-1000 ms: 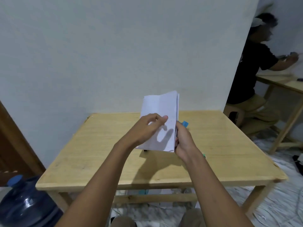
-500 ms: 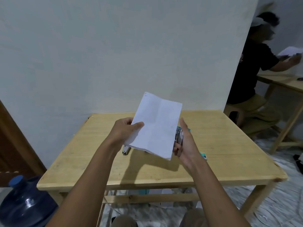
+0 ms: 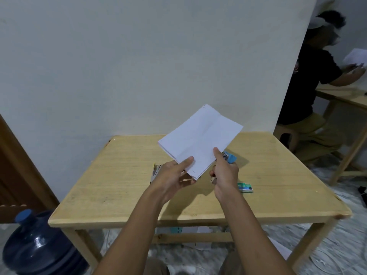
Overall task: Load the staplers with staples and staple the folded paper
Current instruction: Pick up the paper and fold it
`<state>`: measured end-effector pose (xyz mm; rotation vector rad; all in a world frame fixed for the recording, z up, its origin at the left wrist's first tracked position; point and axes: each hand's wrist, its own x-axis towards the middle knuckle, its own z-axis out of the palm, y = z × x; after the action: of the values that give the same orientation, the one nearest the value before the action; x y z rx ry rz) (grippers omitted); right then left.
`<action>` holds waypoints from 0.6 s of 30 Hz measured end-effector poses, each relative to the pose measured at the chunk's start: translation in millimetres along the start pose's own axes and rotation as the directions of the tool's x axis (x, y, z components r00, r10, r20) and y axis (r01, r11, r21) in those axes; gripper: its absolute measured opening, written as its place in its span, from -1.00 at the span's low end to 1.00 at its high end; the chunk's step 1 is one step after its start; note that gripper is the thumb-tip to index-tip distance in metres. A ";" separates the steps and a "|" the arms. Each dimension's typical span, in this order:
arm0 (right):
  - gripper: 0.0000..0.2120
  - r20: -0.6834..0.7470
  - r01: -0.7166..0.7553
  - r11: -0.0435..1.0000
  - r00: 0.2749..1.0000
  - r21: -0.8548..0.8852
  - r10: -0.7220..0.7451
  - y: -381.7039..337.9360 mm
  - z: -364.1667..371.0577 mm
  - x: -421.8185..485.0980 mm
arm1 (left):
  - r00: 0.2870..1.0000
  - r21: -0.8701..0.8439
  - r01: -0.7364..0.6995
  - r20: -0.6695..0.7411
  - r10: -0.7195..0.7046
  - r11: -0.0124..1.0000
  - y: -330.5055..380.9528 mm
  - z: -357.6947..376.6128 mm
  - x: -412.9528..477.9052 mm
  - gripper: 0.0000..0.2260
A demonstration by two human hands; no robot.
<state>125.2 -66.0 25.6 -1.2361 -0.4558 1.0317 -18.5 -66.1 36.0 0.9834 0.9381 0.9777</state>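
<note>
A person's two hands hold a folded sheet of white paper [image 3: 200, 139] in the air above a pale wooden desk [image 3: 119, 195] set against a plain white wall [image 3: 139, 56]. The left hand [image 3: 174, 175] pinches the paper's near corner between thumb and curled fingers, so the sheet slants up and away toward the wall. The right hand [image 3: 225, 175], just beside it, is closed round a light blue stapler [image 3: 230, 158] with a metal head, and its raised thumb lies against the paper's near right edge. The stapler's head sits right beside that edge; whether the paper is between its jaws cannot be told.

On the desk, to the left of the left hand, lies a second stapler, dark and silver [image 3: 155, 172], partly hidden by the wrist. A small green box of staples [image 3: 245, 187] lies to the right of the right wrist.

A dark blue water jug with a blue cap [image 3: 39, 247] stands on the floor at the near left. At the far right, another person in a black shirt [image 3: 317, 86] sits at a separate wooden desk [image 3: 347, 96], holding a white sheet [image 3: 355, 56]
</note>
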 end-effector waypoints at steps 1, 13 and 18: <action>-0.75 0.010 0.003 1.000 1.000 -0.013 -0.003 0.4 0.8 -1.2 | 1.000 0.028 -0.020 -0.019 0.020 0.999 -1.1 0.1 1.2 -0.72; -0.68 0.139 0.068 0.977 0.989 -0.202 -0.040 3.2 -11.9 -0.5 | 0.981 0.137 -0.122 -0.132 0.140 0.983 3.9 -17.4 2.9 -0.82; -0.53 0.336 0.067 0.927 0.939 -0.368 0.066 14.3 -16.6 -13.9 | 0.967 0.151 -0.182 -0.153 0.205 0.972 14.4 -17.5 2.8 -0.84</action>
<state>125.5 -86.9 10.3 -1.3926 -0.9623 1.2025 -37.2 -56.1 44.3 1.1364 1.0744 1.1879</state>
